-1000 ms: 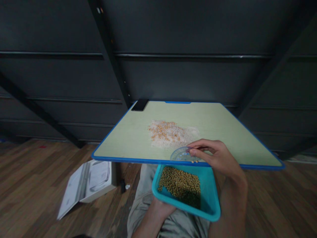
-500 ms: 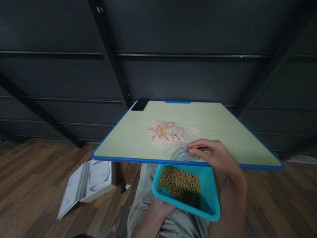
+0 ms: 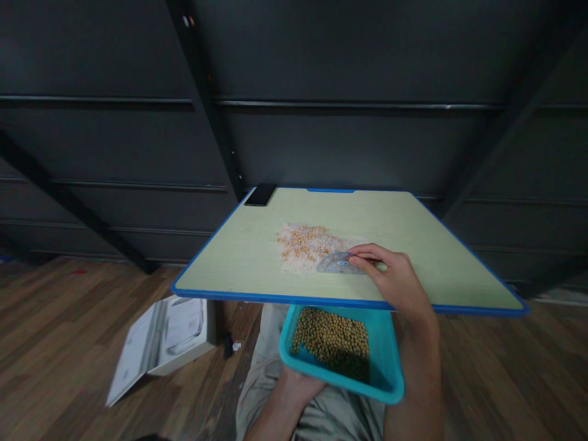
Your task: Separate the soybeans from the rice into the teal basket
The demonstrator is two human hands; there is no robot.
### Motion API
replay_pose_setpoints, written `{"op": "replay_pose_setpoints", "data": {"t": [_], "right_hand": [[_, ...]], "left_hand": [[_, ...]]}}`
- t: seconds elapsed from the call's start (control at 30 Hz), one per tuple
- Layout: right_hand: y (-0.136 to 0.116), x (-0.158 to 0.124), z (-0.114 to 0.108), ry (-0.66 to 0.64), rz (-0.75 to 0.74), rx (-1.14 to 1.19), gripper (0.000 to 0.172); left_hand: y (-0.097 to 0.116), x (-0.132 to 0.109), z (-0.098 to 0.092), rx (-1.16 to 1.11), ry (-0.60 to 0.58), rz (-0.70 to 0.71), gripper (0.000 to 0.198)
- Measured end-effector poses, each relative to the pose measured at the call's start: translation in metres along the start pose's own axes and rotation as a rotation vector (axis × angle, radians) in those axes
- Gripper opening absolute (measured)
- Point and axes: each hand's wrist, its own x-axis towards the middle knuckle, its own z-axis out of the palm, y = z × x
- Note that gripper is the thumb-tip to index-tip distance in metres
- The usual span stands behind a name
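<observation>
My right hand (image 3: 390,272) pinches a clear plastic protractor (image 3: 336,263) between thumb and fingers. The protractor is on the near right part of a pile of white rice grains (image 3: 298,264), and yellow soybeans (image 3: 301,236) are mixed into that pile on the tabletop (image 3: 239,263). Below the table's near edge, my left hand (image 3: 298,387) holds up a turquoise plastic tray (image 3: 386,361) from underneath. Its fingers are hidden by the tray. Inside, loose soybeans (image 3: 335,337) are gathered toward the left side.
A black phone (image 3: 261,195) lies at the table's far left corner. The table has a blue rim (image 3: 257,297), and a dark panelled wall (image 3: 358,147) stands behind it. An opened white box (image 3: 184,334) with papers sits on the wooden floor (image 3: 55,331) at the left.
My right hand has moved the protractor away from the table's near edge, farther up onto the rice pile. The tray has shifted slightly left.
</observation>
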Motion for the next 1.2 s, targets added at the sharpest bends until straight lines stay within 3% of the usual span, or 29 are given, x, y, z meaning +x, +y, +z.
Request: {"op": "replay_pose_setpoints", "data": {"t": [0.27, 0.47, 0.83, 1.2], "right_hand": [[0.003, -0.002, -0.002, 0.189, -0.016, 0.017, 0.015], [0.004, 0.001, -0.003, 0.330, -0.021, -0.083, 0.018], [0.005, 0.004, 0.008, 0.299, -0.097, -0.092, 0.020], [0.003, 0.005, 0.007, 0.234, -0.053, -0.027, 0.019]], "left_hand": [[0.012, -0.003, 0.023, -0.041, -0.039, -0.017, 0.032], [0.012, -0.007, 0.028, -0.090, -0.043, -0.043, 0.038], [0.017, -0.004, 0.029, -0.293, 0.201, -0.027, 0.062], [0.013, -0.005, 0.023, -0.011, 0.068, 0.064, 0.029]]}}
